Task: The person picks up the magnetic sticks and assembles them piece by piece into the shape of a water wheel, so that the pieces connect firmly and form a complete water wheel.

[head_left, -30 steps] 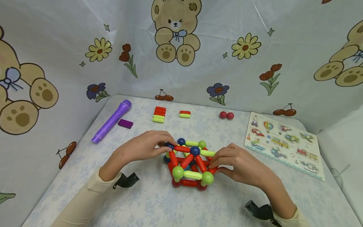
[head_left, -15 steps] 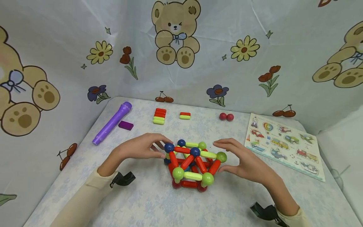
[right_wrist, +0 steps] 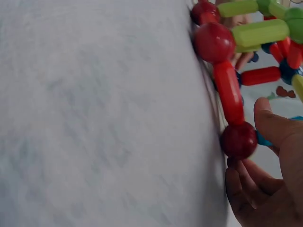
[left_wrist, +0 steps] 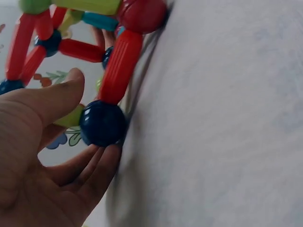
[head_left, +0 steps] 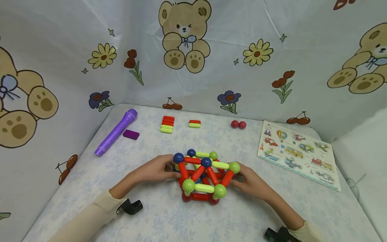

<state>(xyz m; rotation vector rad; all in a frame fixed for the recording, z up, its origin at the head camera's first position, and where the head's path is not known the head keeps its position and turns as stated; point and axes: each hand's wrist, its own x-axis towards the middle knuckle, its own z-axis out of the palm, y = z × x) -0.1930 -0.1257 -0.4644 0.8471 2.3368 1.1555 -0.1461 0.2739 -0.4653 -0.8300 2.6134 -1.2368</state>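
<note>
One rod-and-ball frame (head_left: 204,176) between two hands, apparently cupped.

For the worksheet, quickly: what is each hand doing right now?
Left hand: holds the stick-and-ball structure at a blue ball.
Right hand: holds the structure's other side, at a red ball.
</note>
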